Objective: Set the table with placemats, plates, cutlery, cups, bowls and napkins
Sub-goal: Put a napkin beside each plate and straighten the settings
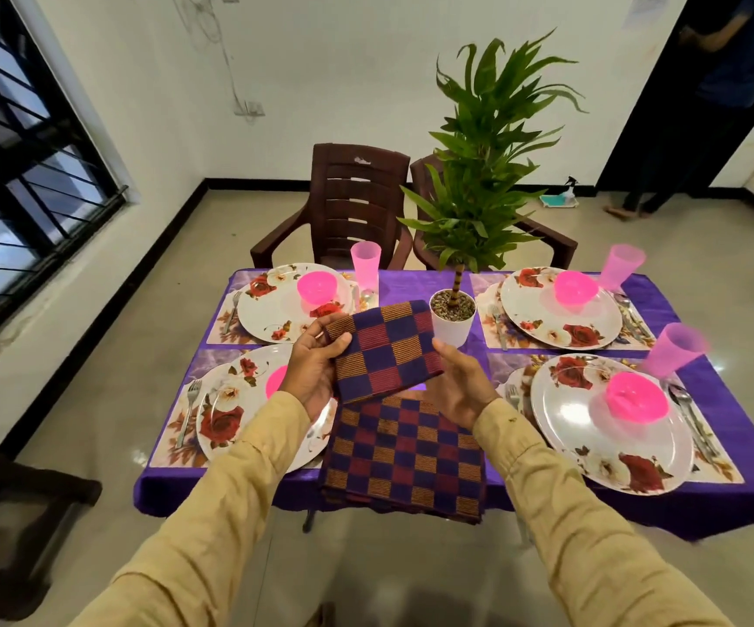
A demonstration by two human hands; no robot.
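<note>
Closest to us are our tan sleeves [239, 491], reaching in from 6 o'clock toward the purple-clothed table [411, 282]. Our left hand [316, 368] lays its thumb over the left edge of a folded checked napkin [386, 350], and its fingertips curl round the far-left corner in a pinch. That napkin is in the air above the table's middle. Below it a stack of the same napkins [404, 459] lies at 6 o'clock and droops over the near edge. Our right hand [461, 386] sets its thumb along the napkin's right edge. Its fingers pass beneath the cloth, so we cannot tell how they lie.

We judge the napkin light, soft and limp, not fragile, with a weave unlikely to slip. Held by one corner it would sag and unfold. We would hold both side edges, thumbs above and fingers below, until it lies flat.

It is close to square, face up, turned slightly anticlockwise, with its slightly longer side running from about 8 o'clock to 2 o'clock. The stack's long axis runs 12 to 6. With the plant pot [452, 316] as dial centre, plates [266, 314] sit at 10, 8, 2 and 4 o'clock, none with a napkin that we can see.
</note>
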